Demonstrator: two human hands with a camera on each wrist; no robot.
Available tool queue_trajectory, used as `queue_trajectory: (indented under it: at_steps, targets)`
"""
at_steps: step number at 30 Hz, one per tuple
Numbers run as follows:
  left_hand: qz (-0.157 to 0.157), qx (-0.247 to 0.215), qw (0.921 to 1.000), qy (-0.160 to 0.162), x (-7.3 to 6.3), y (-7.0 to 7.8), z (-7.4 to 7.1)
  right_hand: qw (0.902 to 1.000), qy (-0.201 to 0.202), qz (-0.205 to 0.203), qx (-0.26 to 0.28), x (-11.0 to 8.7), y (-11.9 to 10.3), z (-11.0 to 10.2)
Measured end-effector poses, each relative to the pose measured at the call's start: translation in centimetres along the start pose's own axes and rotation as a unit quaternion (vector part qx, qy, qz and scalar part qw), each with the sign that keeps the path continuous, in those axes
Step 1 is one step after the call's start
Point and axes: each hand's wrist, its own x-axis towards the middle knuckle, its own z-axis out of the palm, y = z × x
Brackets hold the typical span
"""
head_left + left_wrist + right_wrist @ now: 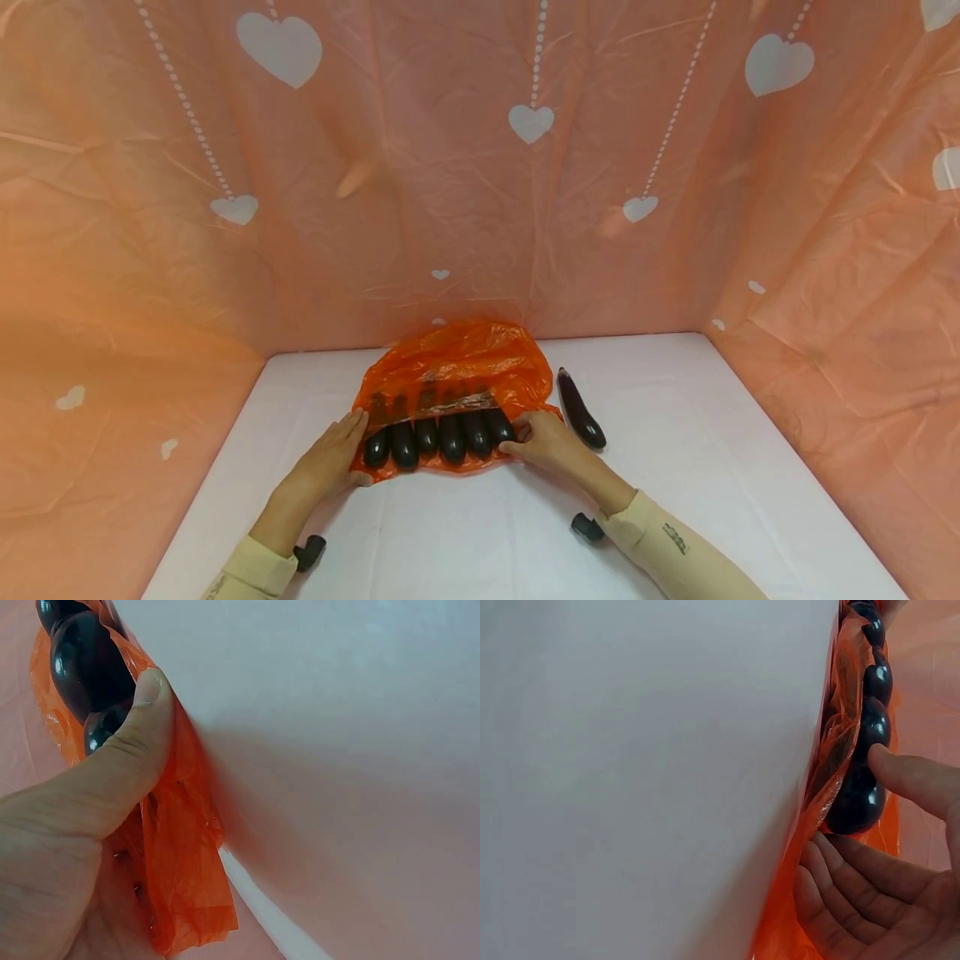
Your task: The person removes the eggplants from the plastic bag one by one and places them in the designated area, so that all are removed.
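Several dark, glossy eggplants [452, 439] lie side by side in an orange plastic bag [480, 350]. Their rounded ends show at the bag's mouth, and the thin film covers their upper parts. At the bag's left edge, my left hand [333, 454] rests with its fingers straight; its thumb [142, 727] lies against the film beside the end eggplant [105, 729]. My right hand [551, 442] holds the rightmost eggplant [857, 802], thumb on top and curled fingers [855, 881] against its side and the bag.
One loose eggplant [580, 410] lies on the white tabletop [450, 542], right of the bag. Behind the table hangs a pink-orange curtain [465, 192] with white hearts, and it continues along both sides. A black wrist device [587, 527] sits under the right forearm.
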Motion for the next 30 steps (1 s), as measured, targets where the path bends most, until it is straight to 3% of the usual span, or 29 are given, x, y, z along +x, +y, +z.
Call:
queue_trajectory:
  at_steps: [16,25,30]
  targets:
    - [0.014,0.015,0.9997,0.011,-0.1,-0.2,0.1,0.9999,-0.006,0.008,0.004,-0.3,0.0,0.0]
    - [0.018,0.021,0.9996,0.010,-0.1,-0.1,0.0,0.9996,0.008,0.028,-0.003,-1.4,-0.2,-0.7]
    - [0.013,0.017,0.9998,0.005,0.0,-0.3,0.2,0.9997,0.015,0.017,-0.003,-2.0,-0.2,-1.1]
